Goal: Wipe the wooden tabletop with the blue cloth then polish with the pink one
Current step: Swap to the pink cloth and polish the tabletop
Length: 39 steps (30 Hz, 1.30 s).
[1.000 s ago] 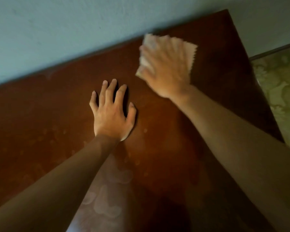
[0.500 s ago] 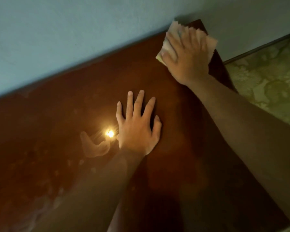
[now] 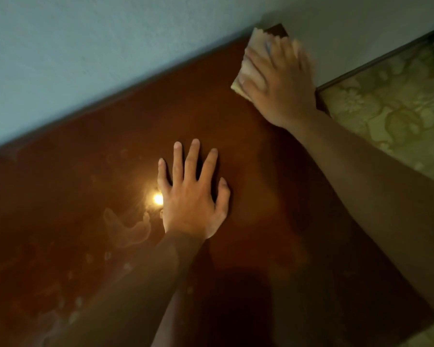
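The dark reddish wooden tabletop (image 3: 90, 201) fills most of the head view and runs along a pale wall. My left hand (image 3: 192, 196) lies flat on it near the middle, fingers spread and straight. My right hand (image 3: 278, 81) presses the pale pink cloth (image 3: 253, 46) flat onto the table's far right corner, fingers straight on top of it. Only the cloth's left part and zigzag top edge show past the hand. No blue cloth is in view.
A pale blue-grey wall (image 3: 98, 58) borders the table's far edge. To the right lies a yellowish patterned floor (image 3: 391, 108) below the table's right edge. A bright light reflection (image 3: 158, 198) and whitish smears (image 3: 128, 229) mark the tabletop's left half.
My right hand slid the pink cloth from mid-back of the table to the far right corner. My left hand has stayed flat on the tabletop while the view shifted.
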Motion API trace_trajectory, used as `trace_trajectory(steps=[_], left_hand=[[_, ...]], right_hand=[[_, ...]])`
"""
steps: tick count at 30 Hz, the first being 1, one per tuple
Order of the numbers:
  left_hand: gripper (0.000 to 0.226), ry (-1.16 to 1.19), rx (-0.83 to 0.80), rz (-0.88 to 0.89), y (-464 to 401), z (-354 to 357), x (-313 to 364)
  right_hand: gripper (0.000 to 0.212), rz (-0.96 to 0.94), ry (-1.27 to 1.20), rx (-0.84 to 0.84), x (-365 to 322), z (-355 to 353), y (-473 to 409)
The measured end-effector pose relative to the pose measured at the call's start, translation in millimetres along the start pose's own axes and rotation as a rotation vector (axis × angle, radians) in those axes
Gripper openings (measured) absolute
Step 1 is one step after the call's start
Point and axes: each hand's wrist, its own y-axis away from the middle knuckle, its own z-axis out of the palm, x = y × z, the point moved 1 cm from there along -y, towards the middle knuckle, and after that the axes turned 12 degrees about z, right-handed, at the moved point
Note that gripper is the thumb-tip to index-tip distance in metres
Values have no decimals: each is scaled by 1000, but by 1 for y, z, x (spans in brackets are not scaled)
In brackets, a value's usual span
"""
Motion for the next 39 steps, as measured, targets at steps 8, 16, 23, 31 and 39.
trace_trajectory(steps=[8, 16, 23, 31, 39], left_hand=[[58, -15, 17, 5, 0, 1, -1], [59, 26, 33, 12, 1, 2, -2], [53, 45, 88, 37, 2, 4, -4], [55, 102, 85, 36, 2, 2, -5], [53, 158, 77, 39, 3, 0, -6]], right_hand=[[68, 23, -35, -39, 8, 12, 80], [66, 79, -44, -19, 10, 11, 48], [63, 25, -101, 30, -14, 28, 158], [67, 266, -63, 2, 27, 19, 116], [60, 37, -136, 69, -29, 42, 229]])
